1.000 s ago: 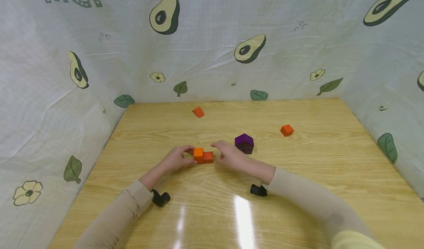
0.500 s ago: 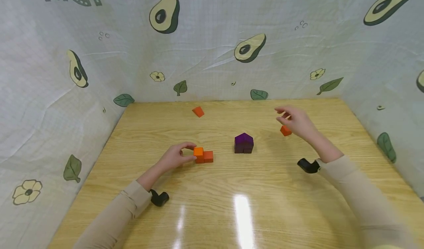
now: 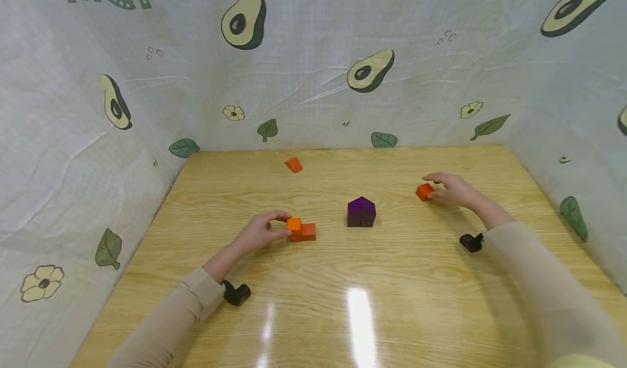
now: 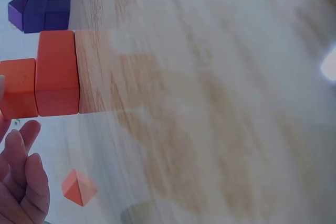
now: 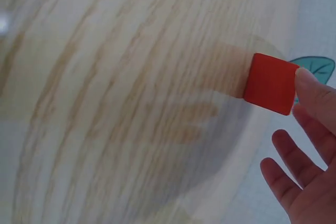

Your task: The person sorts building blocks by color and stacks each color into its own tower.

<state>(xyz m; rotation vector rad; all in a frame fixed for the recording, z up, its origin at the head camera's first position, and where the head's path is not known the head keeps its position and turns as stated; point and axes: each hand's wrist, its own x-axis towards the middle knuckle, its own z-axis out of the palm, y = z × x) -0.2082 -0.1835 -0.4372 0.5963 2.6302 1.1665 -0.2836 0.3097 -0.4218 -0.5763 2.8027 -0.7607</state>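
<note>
My left hand [image 3: 259, 230] holds a small orange cube [image 3: 294, 225] between thumb and index finger. The cube sits on the left end of a low red block layer [image 3: 308, 231], whose right part stays uncovered. In the left wrist view the orange cube [image 4: 19, 88] lies flush against the red block [image 4: 58, 74]. At the right, my right hand [image 3: 453, 190] reaches around a loose red cube [image 3: 423, 192] on the table. Its thumb overlaps the cube's edge [image 5: 270, 84] in the right wrist view, while the other fingers are spread; whether the index finger touches is unclear.
A purple house-shaped block stack [image 3: 361, 212] stands between the hands. An orange-red wedge-like block [image 3: 294, 165] lies near the back edge of the wooden table [image 3: 313, 313]. A cloth printed with avocados [image 3: 303, 57] borders the back and sides.
My right hand has left the spot beside the red blocks, crossed to the right past the purple stack and come down at the loose red cube. The left hand's fingers have closed onto the orange cube.
</note>
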